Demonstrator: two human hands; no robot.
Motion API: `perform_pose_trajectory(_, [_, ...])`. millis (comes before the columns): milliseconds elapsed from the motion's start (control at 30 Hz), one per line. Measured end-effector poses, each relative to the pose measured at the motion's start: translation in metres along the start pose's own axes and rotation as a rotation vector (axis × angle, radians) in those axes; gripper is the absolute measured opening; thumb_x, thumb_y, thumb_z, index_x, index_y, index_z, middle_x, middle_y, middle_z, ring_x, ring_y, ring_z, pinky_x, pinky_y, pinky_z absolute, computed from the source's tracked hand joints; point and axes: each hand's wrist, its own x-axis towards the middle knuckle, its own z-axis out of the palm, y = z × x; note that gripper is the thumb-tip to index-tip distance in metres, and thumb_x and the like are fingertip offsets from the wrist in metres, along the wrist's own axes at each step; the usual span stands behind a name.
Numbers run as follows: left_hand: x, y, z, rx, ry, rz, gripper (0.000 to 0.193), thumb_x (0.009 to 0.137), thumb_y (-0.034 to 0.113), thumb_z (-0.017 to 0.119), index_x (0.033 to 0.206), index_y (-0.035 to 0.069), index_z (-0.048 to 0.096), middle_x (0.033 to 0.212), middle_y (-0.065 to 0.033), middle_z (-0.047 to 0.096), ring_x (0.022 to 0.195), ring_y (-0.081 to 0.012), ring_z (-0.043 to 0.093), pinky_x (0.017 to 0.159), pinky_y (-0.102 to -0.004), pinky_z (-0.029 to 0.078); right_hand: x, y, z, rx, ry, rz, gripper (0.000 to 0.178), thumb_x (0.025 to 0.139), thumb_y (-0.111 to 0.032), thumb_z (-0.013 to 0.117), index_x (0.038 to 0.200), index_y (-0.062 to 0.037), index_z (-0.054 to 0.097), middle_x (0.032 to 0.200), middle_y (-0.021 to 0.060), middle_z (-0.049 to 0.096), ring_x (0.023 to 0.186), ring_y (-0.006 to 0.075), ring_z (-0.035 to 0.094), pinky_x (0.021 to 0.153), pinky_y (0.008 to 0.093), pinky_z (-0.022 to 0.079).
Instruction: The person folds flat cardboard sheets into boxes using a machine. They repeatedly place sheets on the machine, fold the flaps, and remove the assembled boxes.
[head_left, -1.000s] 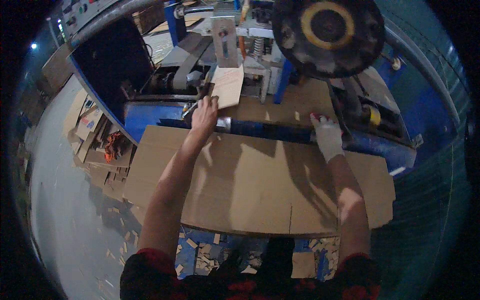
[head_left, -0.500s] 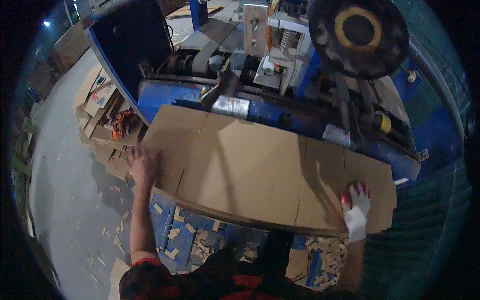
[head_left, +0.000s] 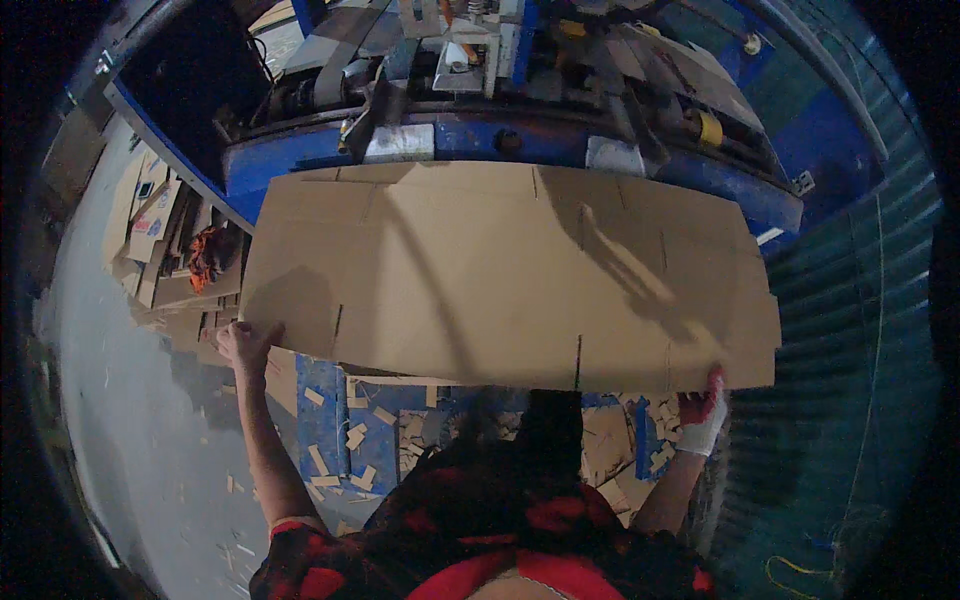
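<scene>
The two hands are wide apart, each at a near corner of a slotted corrugated cardboard blank (head_left: 480, 280). The bare left hand (head_left: 246, 343) is curled at its left corner; the right hand (head_left: 704, 415), in a white glove with red-coated fingers, pinches its near edge by the right corner, most fingers hidden beneath. The blank lies between the hands and the blue machine beam (head_left: 470, 142) past its far edge. Another cardboard layer (head_left: 400, 379) shows under its near edge; whether both are held, I cannot tell. The blank looks light and broad, fairly stiff but likely to bend at its slots, so wide-set corner holds suit it. Beyond its far edge, two metal plates (head_left: 400, 142) sit close. Left of it, stacked cardboard (head_left: 150, 240) crowds that corner; below it lie cardboard offcuts (head_left: 358, 435).
</scene>
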Motion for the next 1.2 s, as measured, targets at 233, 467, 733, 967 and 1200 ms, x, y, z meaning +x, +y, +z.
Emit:
perform_pose_trajectory(233, [-0.032,0.047,-0.039,-1.17,-0.066,0.173,0.045,0.08,0.004,0.07,0.12,0.001,0.049,0.111,-0.0097,0.056,0.106,-0.0187,0.052,0.091,-0.0322,0.043,-0.051,-0.041,0.048,-0.111,-0.234,-0.349,0.043,0.087,0.004,0.053,0.129,-0.0035,0.05,0.129,0.0125,0.052,0.12,0.0246,0.048,0.1,0.0403,0.043])
perform_pose_trajectory(467, [-0.046,0.134,0.006,-0.769,-0.134,0.611,0.052,0.08,0.002,0.066,0.13,0.0,0.051,0.127,-0.0161,0.056,0.117,-0.0274,0.053,0.099,-0.0384,0.042,-0.071,-0.044,0.153,-1.393,-0.829,-1.376,0.062,0.069,-0.001,0.06,0.128,-0.0158,0.053,0.132,0.0124,0.048,0.122,0.0363,0.044,0.103,0.0516,0.037])
perform_pose_trajectory(733, [0.016,0.233,0.025,-0.557,-0.042,0.939,0.075,0.067,0.005,0.074,0.136,0.003,0.046,0.134,-0.0193,0.052,0.125,-0.0378,0.048,0.104,-0.0436,0.041,0.028,-0.036,0.256,-1.327,-0.824,-1.521,0.051,0.08,-0.006,0.053,0.129,-0.0178,0.053,0.131,0.0113,0.05,0.117,0.0345,0.05,0.104,0.052,0.037])
perform_pose_trajectory(967, [0.117,0.314,0.084,-0.159,0.064,0.919,0.056,0.083,0.007,0.057,0.137,0.003,0.04,0.133,-0.0185,0.051,0.122,-0.0391,0.049,0.099,-0.0437,0.044,0.088,-0.053,0.371,-1.551,-0.694,-1.463,0.051,0.077,-0.003,0.053,0.126,-0.0147,0.056,0.122,0.0127,0.057,0.112,0.0318,0.054,0.093,0.0427,0.043])
perform_pose_trajectory(1200, [0.183,0.398,0.118,-0.687,-0.419,0.719,0.052,0.089,-0.002,0.043,0.14,0.002,0.035,0.133,-0.0218,0.049,0.12,-0.0399,0.049,0.099,-0.0417,0.043,0.157,-0.057,0.456,-1.231,-0.468,-1.567,0.022,0.063,-0.01,0.068,0.084,-0.0082,0.066,0.081,0.0128,0.067,0.078,0.0286,0.067,0.063,0.0429,0.052])
